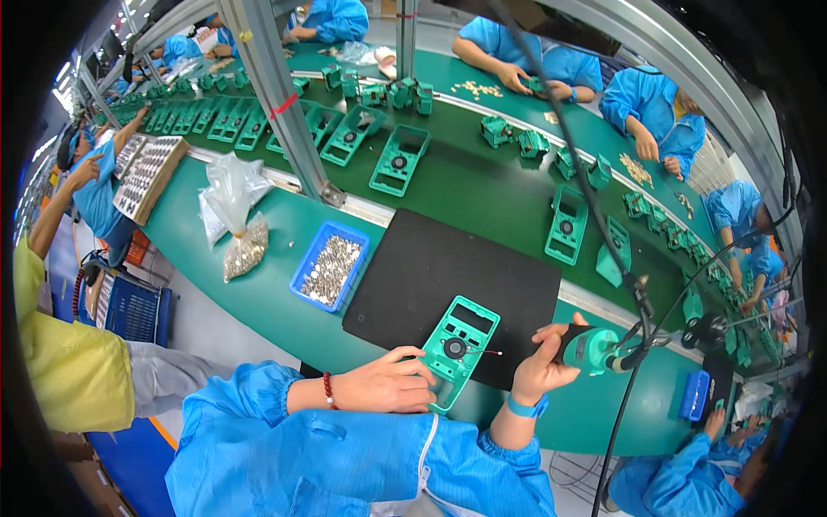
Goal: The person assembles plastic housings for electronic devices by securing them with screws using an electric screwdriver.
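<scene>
A green plastic housing (465,326) with a round black speaker (455,348) in its middle lies at the near edge of a black mat. From the speaker a thin lead ends in a small white plug. My left hand (392,382), a red bead bracelet at its wrist, holds the housing's left edge with curled fingers. To the right of the housing, my right hand (544,366) is closed round the black part of a green-and-black electric screwdriver (594,350). The screwdriver is tilted sideways, its cable end to the right; its tip is hidden. A blue band circles my right wrist.
A blue bin (330,265) of small metal parts stands left of the black mat (457,258), beside a plastic bag (245,246) of similar parts. Beyond runs a green conveyor (465,164) with several housings. A metal post (280,103) and hanging cables cross the space. Co-workers sit around.
</scene>
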{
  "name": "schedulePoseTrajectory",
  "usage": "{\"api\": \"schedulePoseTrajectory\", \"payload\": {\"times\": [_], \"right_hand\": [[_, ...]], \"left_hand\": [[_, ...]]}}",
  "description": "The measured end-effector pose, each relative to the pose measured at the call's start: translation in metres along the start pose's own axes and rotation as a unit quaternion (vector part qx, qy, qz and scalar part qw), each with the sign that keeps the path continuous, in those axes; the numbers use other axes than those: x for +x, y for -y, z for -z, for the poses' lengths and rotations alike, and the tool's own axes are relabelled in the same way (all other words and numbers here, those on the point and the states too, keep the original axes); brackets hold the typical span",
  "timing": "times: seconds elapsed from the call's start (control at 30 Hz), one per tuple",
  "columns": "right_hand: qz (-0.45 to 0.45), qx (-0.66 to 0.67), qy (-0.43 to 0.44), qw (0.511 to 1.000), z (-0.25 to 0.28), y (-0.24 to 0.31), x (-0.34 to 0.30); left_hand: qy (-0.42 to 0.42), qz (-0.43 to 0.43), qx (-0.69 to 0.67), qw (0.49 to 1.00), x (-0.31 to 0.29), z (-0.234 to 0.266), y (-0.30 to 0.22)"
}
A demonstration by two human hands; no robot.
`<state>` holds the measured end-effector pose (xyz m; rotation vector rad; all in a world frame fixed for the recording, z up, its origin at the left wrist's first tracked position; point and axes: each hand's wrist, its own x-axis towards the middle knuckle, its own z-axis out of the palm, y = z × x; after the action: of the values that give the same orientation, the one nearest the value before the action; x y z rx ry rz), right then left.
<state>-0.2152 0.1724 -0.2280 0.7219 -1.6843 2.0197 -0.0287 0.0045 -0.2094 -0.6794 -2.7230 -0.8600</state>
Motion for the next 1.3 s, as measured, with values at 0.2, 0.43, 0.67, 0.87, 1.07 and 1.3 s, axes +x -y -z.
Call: {"api": "schedulePoseTrajectory", "payload": {"times": [0.2, 0.43, 0.67, 0.87, 1.07, 1.3], "right_hand": [[-0.028, -0.029, 0.014, 0.999, 0.009, -0.024, -0.01], [-0.012, -0.019, 0.042, 0.999, 0.008, -0.033, -0.023], [-0.081, 0.028, 0.057, 0.995, 0.022, -0.049, -0.039], [-0.072, 0.003, 0.048, 0.996, 0.016, -0.049, -0.04], [-0.084, -0.003, 0.053, 0.995, 0.012, -0.043, -0.04], [-0.065, 0.016, 0.067, 0.996, 0.006, -0.041, -0.037]], "left_hand": [[0.003, 0.039, 0.004, 0.999, 0.045, 0.037, 0.028], [-0.034, 0.064, 0.148, 0.986, 0.117, 0.032, 0.135], [-0.091, 0.11, 0.203, 0.969, 0.174, -0.003, 0.212], [-0.092, 0.133, 0.137, 0.977, 0.178, -0.015, 0.236], [-0.107, 0.145, 0.123, 0.976, 0.174, -0.021, 0.239], [-0.139, 0.149, 0.178, 0.963, 0.172, -0.031, 0.227]]}}
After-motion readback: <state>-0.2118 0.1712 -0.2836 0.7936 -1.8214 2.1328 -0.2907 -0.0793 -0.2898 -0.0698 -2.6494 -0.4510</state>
